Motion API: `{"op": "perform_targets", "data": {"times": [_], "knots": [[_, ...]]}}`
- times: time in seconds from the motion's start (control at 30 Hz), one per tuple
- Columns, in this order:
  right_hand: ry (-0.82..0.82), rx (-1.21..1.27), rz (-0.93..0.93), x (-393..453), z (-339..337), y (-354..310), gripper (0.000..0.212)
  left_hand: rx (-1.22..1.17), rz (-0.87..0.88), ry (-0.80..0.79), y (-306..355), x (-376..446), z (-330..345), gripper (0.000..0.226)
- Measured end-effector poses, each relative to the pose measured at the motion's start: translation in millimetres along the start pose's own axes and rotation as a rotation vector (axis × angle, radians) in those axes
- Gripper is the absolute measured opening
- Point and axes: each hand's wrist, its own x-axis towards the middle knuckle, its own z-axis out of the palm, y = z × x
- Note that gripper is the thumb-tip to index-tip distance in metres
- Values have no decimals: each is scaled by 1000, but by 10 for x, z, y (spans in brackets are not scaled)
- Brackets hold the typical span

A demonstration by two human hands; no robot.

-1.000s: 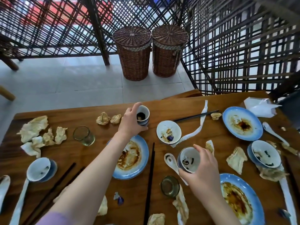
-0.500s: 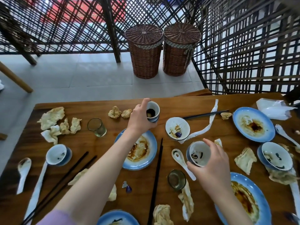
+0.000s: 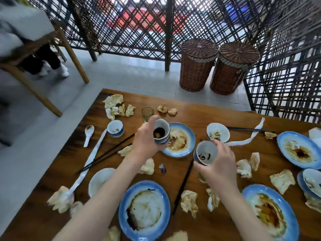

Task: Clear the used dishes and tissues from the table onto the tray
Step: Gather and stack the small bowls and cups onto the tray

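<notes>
Cup [image 3: 161, 132] tilted, mouth toward camera.

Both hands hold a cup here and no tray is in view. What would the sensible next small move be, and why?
Probably nest the two: lower the left hand's cup into the right hand's cup, or the reverse. Each hand grips one small used cup, both are lifted and close together, and many dishes remain on the table. Stacking would free a hand.
</notes>
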Motion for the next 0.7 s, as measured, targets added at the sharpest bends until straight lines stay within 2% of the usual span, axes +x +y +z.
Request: {"op": "perform_targets", "data": {"times": [0.2, 0.4, 0.7], "knots": [[-142, 34, -56, -234, 362, -350, 79, 49, -122, 85, -442, -643, -545, 84], [-203, 29, -104, -340, 816, -742, 79, 46, -207, 117, -965, -910, -990, 89], [-181, 15, -49, -269, 1648, -1464, 79, 57, -140, 61, -1868, -826, -1496, 79]]}}
